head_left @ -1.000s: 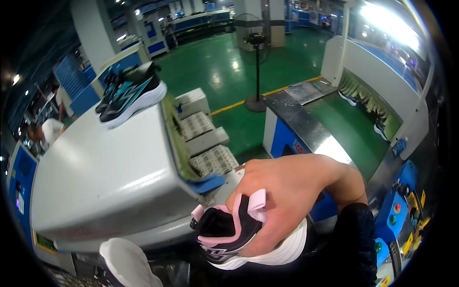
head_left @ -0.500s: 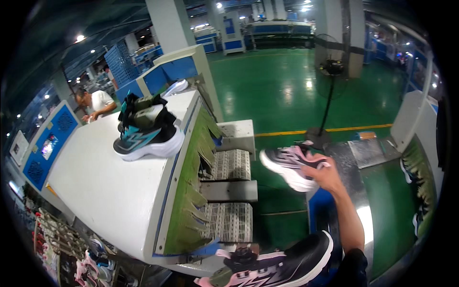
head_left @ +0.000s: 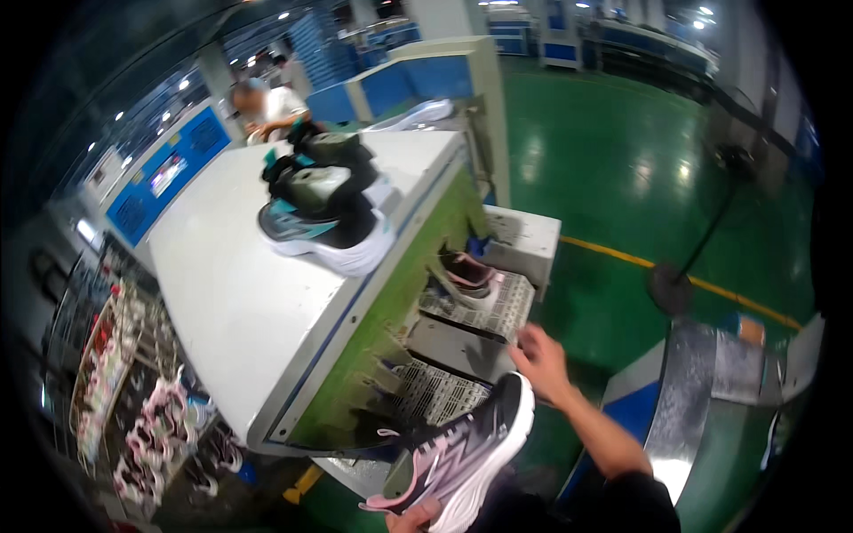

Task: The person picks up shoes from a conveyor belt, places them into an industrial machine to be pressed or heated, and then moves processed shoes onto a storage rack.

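Note:
My left hand (head_left: 414,517) grips a black, grey and pink sneaker (head_left: 453,453) by its heel at the lower edge, toe up and to the right. Just beyond that toe is my right hand (head_left: 540,362), fingers apart with nothing in them, beside the front of the white slatted conveyor (head_left: 506,306). On this slatted belt rests another pink and dark sneaker (head_left: 473,274), partly under the green flap curtain (head_left: 382,320) of a white machine (head_left: 222,266). A second slatted belt (head_left: 440,395) lies nearer, partly hidden by the held sneaker.
Black and teal sneakers (head_left: 329,222) with olive inserts stand on the machine's top. Racks of shoes (head_left: 160,435) are at the lower left. A metal-topped bench (head_left: 680,409) stands right, a floor fan (head_left: 671,284) beyond it. Another person (head_left: 271,107) works behind the machine.
The sneaker from my right hand now sits on the far slatted belt, and that hand has let go. My left hand's sneaker has tilted toe-up. The view has swung left.

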Demonstrator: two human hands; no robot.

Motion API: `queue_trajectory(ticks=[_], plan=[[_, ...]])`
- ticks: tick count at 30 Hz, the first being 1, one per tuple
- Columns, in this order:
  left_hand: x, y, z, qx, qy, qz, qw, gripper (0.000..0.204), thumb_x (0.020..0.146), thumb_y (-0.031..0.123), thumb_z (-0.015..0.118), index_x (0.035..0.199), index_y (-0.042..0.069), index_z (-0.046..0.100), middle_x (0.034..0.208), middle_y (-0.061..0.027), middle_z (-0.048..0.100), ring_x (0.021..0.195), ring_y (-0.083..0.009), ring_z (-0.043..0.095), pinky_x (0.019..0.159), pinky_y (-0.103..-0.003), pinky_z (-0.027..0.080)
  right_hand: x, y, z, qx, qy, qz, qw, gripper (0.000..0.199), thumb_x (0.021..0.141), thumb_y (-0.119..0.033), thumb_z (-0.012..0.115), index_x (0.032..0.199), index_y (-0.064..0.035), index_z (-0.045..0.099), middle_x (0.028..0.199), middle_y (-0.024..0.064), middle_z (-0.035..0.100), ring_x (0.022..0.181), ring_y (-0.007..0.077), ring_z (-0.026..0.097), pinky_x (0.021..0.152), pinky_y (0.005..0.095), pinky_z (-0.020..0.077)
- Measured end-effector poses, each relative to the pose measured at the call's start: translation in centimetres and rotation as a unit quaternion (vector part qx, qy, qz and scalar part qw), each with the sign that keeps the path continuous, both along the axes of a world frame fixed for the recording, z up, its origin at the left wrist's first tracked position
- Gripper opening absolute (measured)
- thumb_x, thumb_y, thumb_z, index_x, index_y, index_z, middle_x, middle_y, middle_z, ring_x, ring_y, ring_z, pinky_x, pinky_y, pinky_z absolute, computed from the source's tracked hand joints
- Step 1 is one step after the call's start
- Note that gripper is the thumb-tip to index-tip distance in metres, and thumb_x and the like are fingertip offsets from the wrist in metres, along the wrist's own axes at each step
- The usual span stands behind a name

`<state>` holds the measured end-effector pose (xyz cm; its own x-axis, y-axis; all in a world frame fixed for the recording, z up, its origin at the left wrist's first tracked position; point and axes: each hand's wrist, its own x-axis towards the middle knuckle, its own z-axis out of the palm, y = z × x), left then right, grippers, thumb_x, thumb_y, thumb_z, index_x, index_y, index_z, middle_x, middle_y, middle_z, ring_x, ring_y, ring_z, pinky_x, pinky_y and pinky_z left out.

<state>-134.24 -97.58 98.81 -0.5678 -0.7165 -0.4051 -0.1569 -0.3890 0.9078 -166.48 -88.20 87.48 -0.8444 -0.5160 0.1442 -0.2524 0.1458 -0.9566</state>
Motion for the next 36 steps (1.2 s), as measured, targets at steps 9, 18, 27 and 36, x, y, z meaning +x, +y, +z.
queue_trajectory(ticks=[9, 18, 27, 36], plan=[[-6.9, 4.4, 3.8, -0.144, 0.15, -0.074, 0.975, 0.036, 0.076, -0.008, 0.061, 0.111, -0.003, 0.056, 0.136, -0.0149, 0.041, 0.117, -0.0245, 0.051, 0.094, -0.033, 0.044, 8.8, -0.3, 10.3, 0.005, -0.044, 0.139, 0.989, 0.063, 0.068, -0.029, 0.081, 0.117, 0.0002, 0.054, 0.111, 0.0186, 0.061, 0.1, 0.0331, 0.061, 0.086, 0.0369, 0.0488], [-6.6, 0.5, 0.9, -0.517, 0.036, -0.257, 0.816, 0.023, 0.07, -0.004, 0.064, 0.092, -0.002, 0.062, 0.104, -0.0177, 0.063, 0.098, -0.0311, 0.063, 0.083, -0.035, 0.05, 8.5, -2.8, 7.6, -0.081, 0.112, 0.098, 0.986, 0.054, 0.07, -0.027, 0.079, 0.112, 0.0016, 0.06, 0.1, 0.0189, 0.065, 0.086, 0.0298, 0.066, 0.075, 0.0337, 0.0529], [-6.5, -0.6, 0.1, -0.504, 0.112, -0.429, 0.741, 0.026, 0.074, 0.015, 0.069, 0.098, 0.009, 0.064, 0.104, -0.0004, 0.065, 0.095, -0.0145, 0.061, 0.081, -0.028, 0.039, 10.4, -4.4, 9.1, -0.01, 0.11, 0.094, 0.989, 0.057, 0.069, -0.027, 0.08, 0.112, 0.0027, 0.059, 0.1, 0.0181, 0.065, 0.087, 0.0318, 0.066, 0.078, 0.0329, 0.0523], [-6.2, 0.1, 0.3, -0.485, 0.198, -0.469, 0.711, 0.018, 0.071, 0.011, 0.068, 0.088, 0.01, 0.062, 0.091, -0.0054, 0.061, 0.088, -0.0237, 0.057, 0.081, -0.035, 0.039, 10.1, -9.2, 8.8, -0.052, 0.081, 0.243, 0.965, 0.071, 0.069, -0.026, 0.078, 0.129, -0.0019, 0.049, 0.123, 0.0227, 0.054, 0.109, 0.0329, 0.057, 0.089, 0.0374, 0.0465]])
